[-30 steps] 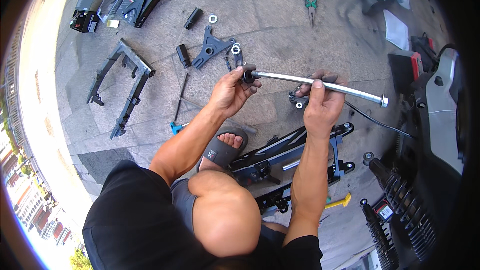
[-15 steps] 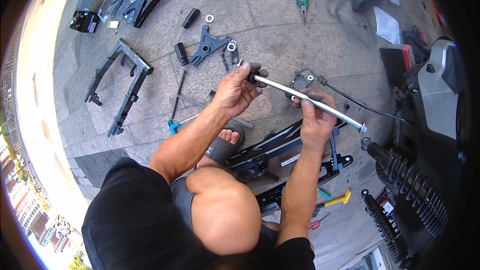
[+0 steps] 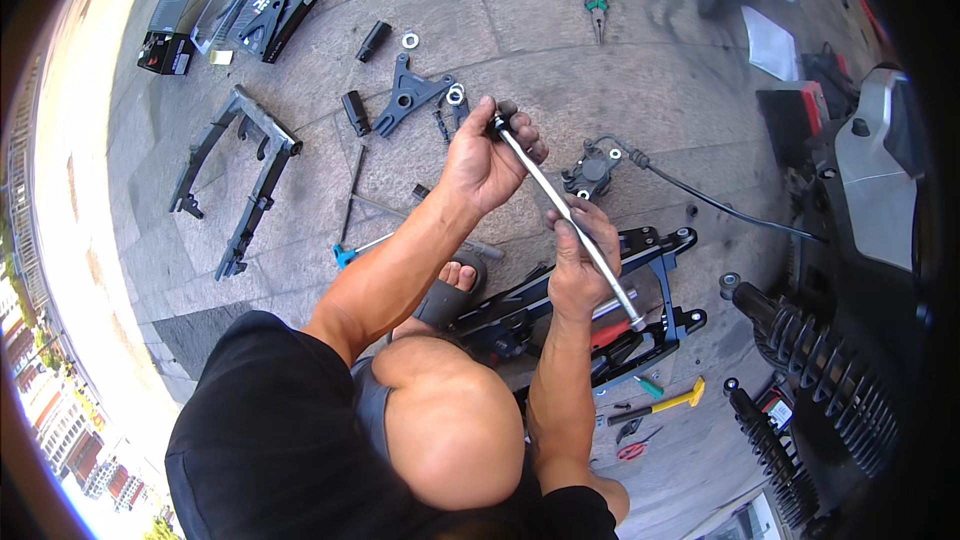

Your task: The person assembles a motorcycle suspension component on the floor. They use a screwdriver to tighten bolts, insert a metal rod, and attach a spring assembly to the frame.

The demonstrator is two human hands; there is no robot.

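A long silvery axle bolt with a hex head at its near end slants between my hands. My left hand is closed around its far end, where a small dark round piece shows between thumb and fingers. My right hand grips the shaft lower down, thumb on top, and the head sticks out past it. Beneath and beyond the right hand lies a black swingarm on the paving. A brake caliper with a black hose rests just beyond the bolt. A dark three-armed bracket lies past my left hand.
To the right stand a vehicle's body panel and coil shock absorbers. A U-shaped black frame lies left, with opened packages beyond. Green-handled pliers, a yellow hammer and a blue-handled T-wrench are scattered about.
My right hand has swung left and nearer with the bolt's head end, so the bolt stands steeper. My left hand has risen slightly and moved a little left, still on the far end.
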